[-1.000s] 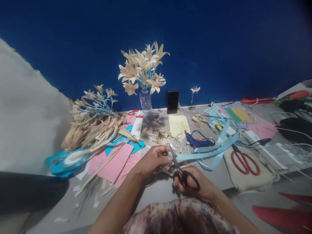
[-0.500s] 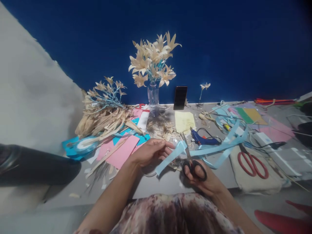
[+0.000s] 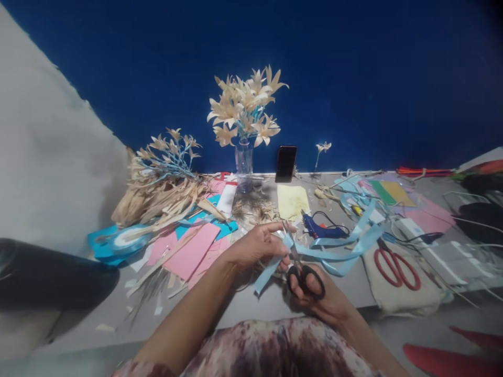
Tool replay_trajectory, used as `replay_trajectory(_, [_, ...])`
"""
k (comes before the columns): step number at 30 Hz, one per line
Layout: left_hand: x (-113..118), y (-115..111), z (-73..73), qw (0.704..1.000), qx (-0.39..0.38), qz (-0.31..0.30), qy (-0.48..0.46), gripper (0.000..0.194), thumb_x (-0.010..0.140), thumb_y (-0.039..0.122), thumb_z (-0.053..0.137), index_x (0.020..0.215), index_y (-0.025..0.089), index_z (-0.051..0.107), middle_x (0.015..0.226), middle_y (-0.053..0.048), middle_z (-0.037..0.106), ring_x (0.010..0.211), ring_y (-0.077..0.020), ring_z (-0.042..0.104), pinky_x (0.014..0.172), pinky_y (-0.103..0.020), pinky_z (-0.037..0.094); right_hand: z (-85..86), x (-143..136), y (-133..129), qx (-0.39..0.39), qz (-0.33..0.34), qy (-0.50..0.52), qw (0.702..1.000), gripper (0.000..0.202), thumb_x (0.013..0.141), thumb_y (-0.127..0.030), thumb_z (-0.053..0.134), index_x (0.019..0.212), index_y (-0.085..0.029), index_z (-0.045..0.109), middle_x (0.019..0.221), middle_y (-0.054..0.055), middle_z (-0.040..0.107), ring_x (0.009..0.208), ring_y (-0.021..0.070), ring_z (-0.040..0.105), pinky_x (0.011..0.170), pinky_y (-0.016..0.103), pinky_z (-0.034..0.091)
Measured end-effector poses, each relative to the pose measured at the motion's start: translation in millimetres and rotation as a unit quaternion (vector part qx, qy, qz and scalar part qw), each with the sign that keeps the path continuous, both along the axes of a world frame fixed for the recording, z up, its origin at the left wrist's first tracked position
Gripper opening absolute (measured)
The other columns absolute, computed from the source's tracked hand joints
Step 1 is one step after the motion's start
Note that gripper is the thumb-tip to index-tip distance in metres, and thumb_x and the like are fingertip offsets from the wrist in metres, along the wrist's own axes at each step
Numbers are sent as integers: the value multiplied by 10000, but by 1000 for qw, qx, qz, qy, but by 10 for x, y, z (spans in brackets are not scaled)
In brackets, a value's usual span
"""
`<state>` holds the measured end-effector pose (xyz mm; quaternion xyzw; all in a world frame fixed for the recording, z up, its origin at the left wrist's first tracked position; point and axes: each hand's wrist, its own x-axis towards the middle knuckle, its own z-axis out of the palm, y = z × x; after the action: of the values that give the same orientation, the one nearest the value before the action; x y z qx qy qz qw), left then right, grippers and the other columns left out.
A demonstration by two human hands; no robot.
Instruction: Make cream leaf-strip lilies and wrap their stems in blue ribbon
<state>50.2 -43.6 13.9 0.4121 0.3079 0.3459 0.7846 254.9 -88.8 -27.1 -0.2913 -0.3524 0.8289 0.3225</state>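
My right hand has its fingers through the black handles of a pair of scissors. The blades point up and away and stand apart, with the light blue ribbon between or against them. My left hand is closed on the ribbon just left of the blades, its index finger stretched out near the tips. A short ribbon end hangs below the left fingers toward the table's front. The rest runs right in loose loops. Whether the blades touch the ribbon cannot be made out.
A blue glue gun lies behind the ribbon. Red-handled scissors rest on a folded cloth at right. A clear vase of pale flowers stands at the back beside a phone. Pink paper and dried husks lie left.
My left fingers have closed on the ribbon beside the scissors. The scissors have moved slightly left and down, and the whole view has shifted a little.
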Motion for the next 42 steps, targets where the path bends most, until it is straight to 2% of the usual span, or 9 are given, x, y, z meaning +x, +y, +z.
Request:
replay_trajectory(3, [22, 10, -47, 1000, -16, 11, 6, 362, 686, 314, 852, 943, 130, 676, 644, -68, 733, 536, -166, 674, 570, -263, 541, 7, -12, 8, -3, 1, -16, 1000, 625, 554, -665, 870, 750, -103, 681, 588, -5, 570, 454, 36, 327, 422, 174, 191])
replay_trajectory(6, [30, 5, -54, 998, -14, 50, 47, 278, 689, 309, 836, 826, 116, 690, 612, -64, 715, 510, -149, 651, 532, -238, 512, -12, -10, 19, 2, 25, -32, 999, 549, 627, -579, 868, 806, -87, 702, 651, 46, 659, 416, 31, 356, 407, 181, 195])
replay_trajectory(9, [50, -12, -21, 994, -3, 79, 78, 247, 689, 294, 819, 796, 105, 702, 596, -57, 702, 444, -103, 577, 459, -195, 429, -26, -17, 20, 13, 52, -5, 999, 602, 631, -565, 869, 947, -81, 700, 845, 127, 730, 405, 30, 385, 406, 196, 215])
replay_trajectory(13, [124, -38, 0, 987, -3, 148, 62, 248, 687, 299, 817, 761, 122, 660, 567, -34, 684, 357, -32, 384, 384, -163, 240, -37, -43, 7, -7, 36, 35, 999, 717, 526, -625, 907, 981, -118, 683, 862, 62, 645, 553, 53, 374, 477, 191, 223])
replay_trajectory(20, [236, -71, -39, 979, -30, 201, 33, 315, 677, 348, 841, 704, 143, 604, 506, -3, 635, 352, -27, 351, 383, -163, 173, -108, -75, -29, 18, 33, 56, 998, 658, 642, -754, 763, 815, -137, 613, 698, 2, 497, 550, 67, 246, 502, 223, 169])
replay_trajectory(25, [307, -117, -56, 970, -55, 235, 4, 332, 628, 301, 870, 775, 156, 610, 518, 20, 629, 348, -15, 316, 384, -156, 174, -105, -113, -57, 58, 25, 19, 998, 687, 649, -807, 709, 777, -143, 584, 636, -12, 478, 523, 67, 276, 490, 230, 183])
replay_trajectory(30, [324, -143, -94, 970, -98, 218, -47, 367, 557, 233, 902, 700, 165, 570, 423, 114, 420, 359, -10, 268, 385, -147, 173, -24, -120, -41, 121, 18, -83, 989, 724, 666, -871, 613, 710, -150, 563, 590, -6, 483, 529, 95, 373, 492, 239, 236])
replay_trajectory(34, [302, -129, -142, 973, -123, 169, -94, 382, 577, 196, 901, 712, 171, 545, 438, 114, 421, 363, -2, 222, 378, -143, 148, -6, -122, -37, 130, 12, -90, 987, 722, 654, -877, 613, 689, -159, 554, 566, -12, 479, 508, 94, 374, 471, 239, 231])
replay_trajectory(42, [328, -117, -213, 967, -154, 148, -142, 407, 633, 203, 882, 731, 187, 488, 460, 135, 352, 380, -3, 158, 382, -130, 153, -56, -124, -86, 92, 0, -45, 995, 694, 666, -844, 653, 711, -157, 562, 593, -6, 496, 509, 85, 355, 476, 242, 206])
